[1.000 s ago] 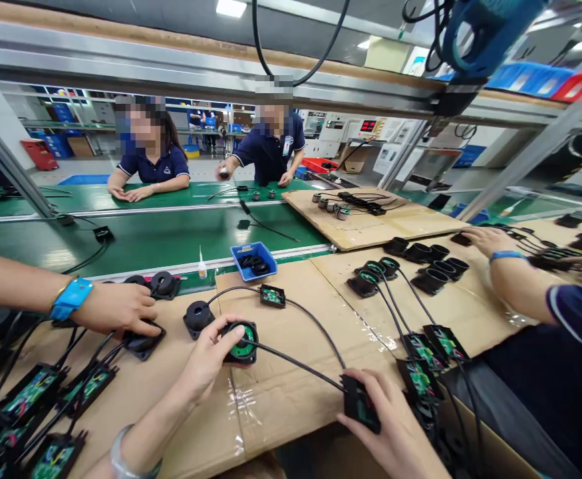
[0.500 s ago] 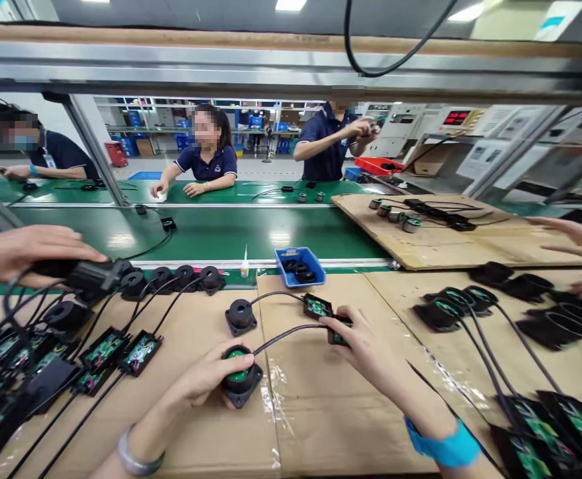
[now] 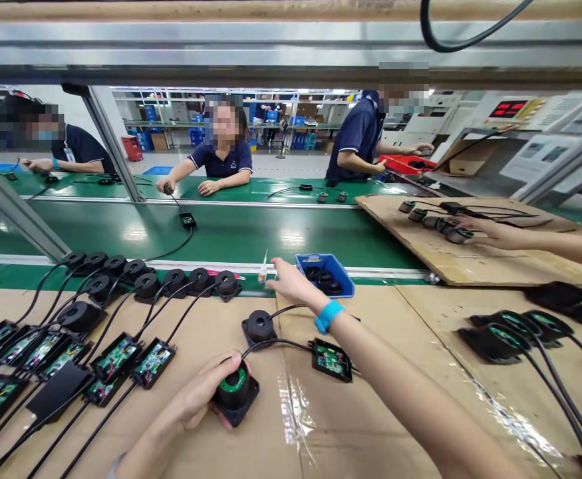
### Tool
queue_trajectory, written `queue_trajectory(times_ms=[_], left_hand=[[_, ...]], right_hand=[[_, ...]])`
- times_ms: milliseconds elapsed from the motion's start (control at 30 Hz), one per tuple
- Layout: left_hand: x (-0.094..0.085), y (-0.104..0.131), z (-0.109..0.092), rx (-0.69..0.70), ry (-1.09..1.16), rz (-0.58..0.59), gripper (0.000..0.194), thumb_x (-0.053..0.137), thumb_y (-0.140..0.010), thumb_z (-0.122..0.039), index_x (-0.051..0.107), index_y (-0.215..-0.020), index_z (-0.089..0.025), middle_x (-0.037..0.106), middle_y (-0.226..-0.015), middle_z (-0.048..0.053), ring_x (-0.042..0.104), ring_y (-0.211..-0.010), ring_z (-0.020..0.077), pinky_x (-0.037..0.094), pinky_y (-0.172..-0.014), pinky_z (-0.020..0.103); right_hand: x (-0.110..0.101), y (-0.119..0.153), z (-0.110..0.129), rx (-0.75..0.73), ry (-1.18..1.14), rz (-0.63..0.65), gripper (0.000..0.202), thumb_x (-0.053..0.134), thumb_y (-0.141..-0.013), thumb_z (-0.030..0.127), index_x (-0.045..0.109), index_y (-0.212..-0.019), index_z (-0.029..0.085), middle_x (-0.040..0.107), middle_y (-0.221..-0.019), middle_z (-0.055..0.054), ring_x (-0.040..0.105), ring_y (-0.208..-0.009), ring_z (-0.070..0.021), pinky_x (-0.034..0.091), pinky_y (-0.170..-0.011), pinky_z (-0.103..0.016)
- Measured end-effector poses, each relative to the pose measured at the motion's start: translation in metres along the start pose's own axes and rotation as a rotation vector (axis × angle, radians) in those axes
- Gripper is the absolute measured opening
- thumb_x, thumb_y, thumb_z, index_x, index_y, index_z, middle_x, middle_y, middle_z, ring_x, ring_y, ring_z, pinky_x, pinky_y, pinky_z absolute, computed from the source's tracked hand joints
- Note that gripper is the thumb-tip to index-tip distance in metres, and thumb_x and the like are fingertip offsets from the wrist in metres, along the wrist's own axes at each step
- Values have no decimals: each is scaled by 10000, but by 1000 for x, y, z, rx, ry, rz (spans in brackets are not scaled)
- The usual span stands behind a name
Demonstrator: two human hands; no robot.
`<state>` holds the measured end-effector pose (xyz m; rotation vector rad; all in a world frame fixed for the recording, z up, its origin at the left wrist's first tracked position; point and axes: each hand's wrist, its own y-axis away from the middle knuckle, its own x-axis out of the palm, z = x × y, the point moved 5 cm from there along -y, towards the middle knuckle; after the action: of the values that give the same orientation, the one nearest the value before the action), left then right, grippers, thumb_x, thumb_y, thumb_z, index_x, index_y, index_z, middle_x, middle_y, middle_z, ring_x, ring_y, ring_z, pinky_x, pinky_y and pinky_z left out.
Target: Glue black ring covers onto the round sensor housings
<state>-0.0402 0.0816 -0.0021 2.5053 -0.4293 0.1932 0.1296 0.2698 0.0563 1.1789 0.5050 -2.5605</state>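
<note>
My left hand (image 3: 208, 392) grips a black round housing (image 3: 235, 392) with a green ring inside and a square flange, tilted above the cardboard. A cable runs from it to an open black box with a green circuit board (image 3: 331, 360), lying on the cardboard. My right hand (image 3: 291, 283) reaches forward with thumb and fingers apart, beside a small white bottle with a thin tip (image 3: 263, 271), without visibly touching it. To its right stands a blue bin (image 3: 346, 287) of black rings. Another black housing (image 3: 259, 327) sits between my hands.
Wired housings (image 3: 147, 286) and boxes with boards (image 3: 116, 356) crowd the left side. More housings (image 3: 495, 339) lie at the right. A person's hand (image 3: 470, 229) touches parts on a raised board (image 3: 395, 239). People sit and stand beyond the green belt (image 3: 251, 233).
My right hand has let go of the circuit box and moved forward to the bottle. My left hand still holds the housing. The co-worker's hand at the left is gone; another now reaches over the board.
</note>
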Motion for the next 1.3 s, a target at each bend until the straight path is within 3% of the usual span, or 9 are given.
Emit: queue_trajectory(times_ms=[167, 333, 467, 567, 700, 833, 933, 1133, 1300], left_hand=[[-3, 5, 3, 23, 97, 111, 732, 850, -599, -635, 570, -1102, -184, 630, -966, 57, 671, -792, 225, 586, -588, 299], [-7, 12, -5, 261, -94, 93, 639, 872, -655, -428, 587, -1184, -209, 602, -1092, 42, 582, -1009, 236, 519, -860, 343], [-6, 16, -9, 375, -290, -23, 526, 849, -682, -312, 613, -1140, -205, 638, -1099, 46, 581, -1058, 261, 453, -949, 346], [-4, 20, -7, 405, -373, -97, 549, 876, -626, -217, 645, -1124, -216, 661, -1145, 60, 590, -1107, 288, 437, -993, 364], [1, 26, -1, 445, -553, -150, 586, 866, -610, -109, 675, -1137, -278, 650, -1172, 34, 595, -1131, 278, 439, -1006, 373], [8, 29, 2, 438, -712, -181, 620, 832, -638, -68, 666, -1182, -314, 626, -1169, 29, 603, -1114, 268, 463, -991, 385], [14, 31, 0, 407, -804, -207, 613, 825, -652, -66, 667, -1201, -288, 599, -1169, 59, 600, -1122, 282, 479, -999, 406], [19, 29, -1, 410, -958, -221, 634, 811, -691, -80, 637, -1270, -271, 565, -1159, 82, 615, -1070, 290, 507, -994, 471], [21, 28, 1, 459, -987, -232, 639, 796, -697, -80, 627, -1275, -294, 554, -1124, 71, 626, -1017, 277, 532, -956, 473]], right_hand=[[24, -33, -11, 62, -162, 17, 290, 592, -982, 378, 630, -1121, 127, 650, -1080, -47, 657, -924, -191, 570, -797, -363], [-1, -9, 3, 57, -333, -4, 214, 627, -955, 338, 630, -1036, 141, 651, -931, -23, 643, -831, -153, 560, -783, -344], [-27, 57, 22, 53, -528, -16, 354, 498, -993, 361, 526, -1313, 213, 614, -1001, -31, 625, -882, -152, 553, -832, -345], [-26, 125, 27, 179, -873, 20, 450, 530, -975, 465, 473, -1392, 307, 608, -932, -18, 601, -812, -154, 540, -689, -287], [-6, 202, 19, 427, -1151, -107, 314, 712, -855, 494, 621, -1051, 268, 641, -833, -30, 546, -664, -129, 442, -542, -215], [19, 246, 4, 694, -1270, -244, 346, 818, -733, 501, 672, -895, 233, 629, -786, -30, 512, -594, -109, 427, -503, -198], [27, 260, -2, 774, -1290, -298, 334, 846, -691, 486, 718, -829, 210, 651, -876, -53, 475, -569, -90, 418, -471, -191], [28, 263, -6, 755, -1361, -417, 334, 914, -577, 417, 778, -809, 219, 659, -866, -72, 357, -534, -64, 331, -414, -171], [28, 253, -3, 705, -1318, -462, 338, 898, -616, 450, 782, -837, 222, 627, -805, -53, 313, -527, -62, 313, -400, -168]])
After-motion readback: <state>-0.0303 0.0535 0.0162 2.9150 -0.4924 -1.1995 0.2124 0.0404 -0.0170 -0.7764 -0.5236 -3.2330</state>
